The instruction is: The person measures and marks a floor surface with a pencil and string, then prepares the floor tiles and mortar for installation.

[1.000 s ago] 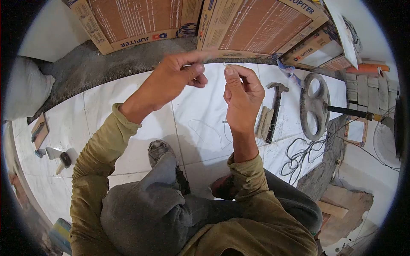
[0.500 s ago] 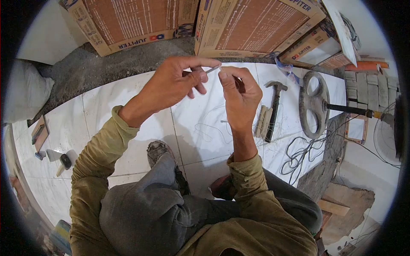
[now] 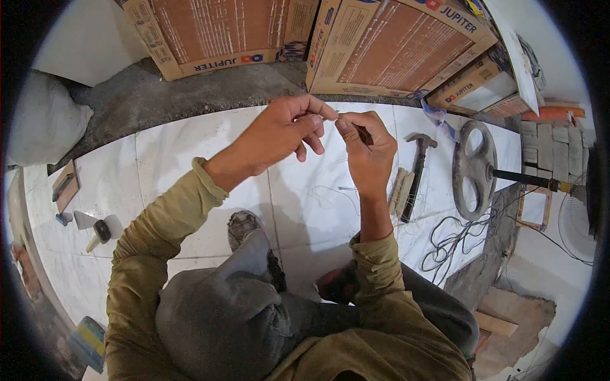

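Note:
My left hand (image 3: 283, 136) is raised over the tiled floor, its index fingertip meeting the pinched fingers of my right hand (image 3: 368, 149). A thin grey nail-like rod showed in my left fingers a moment ago; now they mostly cover it. What my right thumb and index finger pinch is too small to make out. Below the hands, a thin string (image 3: 321, 198) lies in loose loops on the white tiles, with a small nail-like piece (image 3: 347, 188) beside it. A claw hammer (image 3: 416, 174) lies right of my right hand, next to pale wooden strips (image 3: 400, 190).
Tile boxes (image 3: 400, 44) lean along the far side. To the right are a grey metal base with large holes (image 3: 475, 171) and a coiled black cable (image 3: 451, 244). A trowel-like tool (image 3: 95, 232) and a float-like board (image 3: 65, 186) lie at left.
The view has shifted slightly, so everything appears lower and further right. My fingertips have come closer together, and the thin rod between them is now mostly hidden.

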A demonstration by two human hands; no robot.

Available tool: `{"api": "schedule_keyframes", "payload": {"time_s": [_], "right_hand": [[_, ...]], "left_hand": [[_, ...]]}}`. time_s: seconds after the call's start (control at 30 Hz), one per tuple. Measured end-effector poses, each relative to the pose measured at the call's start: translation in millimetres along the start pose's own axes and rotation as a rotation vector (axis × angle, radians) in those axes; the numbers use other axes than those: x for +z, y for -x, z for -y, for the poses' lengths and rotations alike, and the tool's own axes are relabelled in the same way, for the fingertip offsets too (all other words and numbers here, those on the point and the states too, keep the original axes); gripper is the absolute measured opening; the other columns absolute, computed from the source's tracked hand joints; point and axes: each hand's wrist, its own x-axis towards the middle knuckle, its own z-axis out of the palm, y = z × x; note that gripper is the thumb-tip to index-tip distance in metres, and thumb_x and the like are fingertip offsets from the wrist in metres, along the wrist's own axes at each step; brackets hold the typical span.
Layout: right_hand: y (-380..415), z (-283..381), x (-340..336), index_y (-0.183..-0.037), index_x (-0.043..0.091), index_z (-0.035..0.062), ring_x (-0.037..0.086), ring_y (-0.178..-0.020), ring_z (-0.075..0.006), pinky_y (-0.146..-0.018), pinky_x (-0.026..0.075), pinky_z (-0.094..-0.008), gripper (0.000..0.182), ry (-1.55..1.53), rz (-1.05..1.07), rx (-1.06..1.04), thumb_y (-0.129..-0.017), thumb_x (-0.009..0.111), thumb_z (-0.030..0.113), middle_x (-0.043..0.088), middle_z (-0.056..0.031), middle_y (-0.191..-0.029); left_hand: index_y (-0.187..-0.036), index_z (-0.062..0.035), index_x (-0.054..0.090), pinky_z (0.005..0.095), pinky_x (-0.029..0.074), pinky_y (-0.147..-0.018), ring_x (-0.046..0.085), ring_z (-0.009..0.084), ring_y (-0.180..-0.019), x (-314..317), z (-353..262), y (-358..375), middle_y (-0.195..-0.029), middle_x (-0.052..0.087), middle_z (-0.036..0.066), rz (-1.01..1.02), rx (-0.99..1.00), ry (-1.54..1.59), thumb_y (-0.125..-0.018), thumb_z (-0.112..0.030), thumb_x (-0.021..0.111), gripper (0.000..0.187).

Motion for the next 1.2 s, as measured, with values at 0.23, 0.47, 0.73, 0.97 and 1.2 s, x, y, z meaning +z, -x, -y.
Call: {"api": "schedule_keyframes", "payload": {"time_s": [0.23,0.47,0.73,0.97,1.2], "right_hand": [[0,-10,5,-0.094,0.069,-0.0015,0.048,-0.068,-0.0064,-0.059,0.039,-0.0223,0.008,-0.206,0.055,0.305,-0.087,0.069,0.003,0.055,0.0003,-0.077],[2,-21,13,-0.093,0.070,-0.0011,0.049,-0.066,-0.0083,-0.058,0.040,-0.0242,0.008,0.113,0.145,-0.002,-0.088,0.067,0.004,0.055,0.0005,-0.075],[13,-16,41,-0.093,0.070,-0.0031,0.043,-0.063,-0.0040,-0.055,0.036,-0.0220,0.016,-0.078,0.072,0.231,-0.093,0.064,0.012,0.057,0.0030,-0.073],[18,-23,46,-0.096,0.071,-0.0033,0.035,-0.057,-0.0016,-0.048,0.028,-0.0221,0.019,-0.006,0.108,0.305,-0.092,0.066,0.015,0.047,0.0080,-0.061],[18,-30,51,-0.097,0.070,-0.0036,0.034,-0.055,-0.0025,-0.047,0.027,-0.0232,0.020,-0.003,0.131,0.206,-0.091,0.067,0.015,0.044,0.0063,-0.058]], "left_hand": [[-0.124,-0.0054,0.053,0.0187,0.042,-0.050,0.055,0.0068,-0.066,-6,5,3,-0.085,0.054,0.001,0.007,-0.042,-0.024,-0.099,-0.012,0.046,0.027],[-0.108,-0.0106,0.054,0.0200,0.026,-0.047,0.037,0.0031,-0.058,-10,32,1,-0.081,0.048,-0.002,-0.055,-0.115,0.166,-0.099,-0.020,0.051,0.013],[-0.100,-0.0086,0.052,0.0213,0.024,-0.047,0.032,0.0036,-0.056,-18,36,-7,-0.078,0.046,-0.001,-0.174,-0.148,0.372,-0.093,-0.016,0.053,0.011],[-0.093,-0.0061,0.052,0.0238,0.023,-0.046,0.030,0.0045,-0.052,-18,42,-5,-0.075,0.046,0.000,-0.305,-0.164,0.459,-0.086,-0.013,0.054,0.011],[-0.094,-0.0056,0.051,0.0266,0.024,-0.047,0.028,0.0052,-0.051,-27,60,-8,-0.070,0.043,-0.002,-0.265,-0.091,0.443,-0.086,-0.012,0.053,0.011]]}}
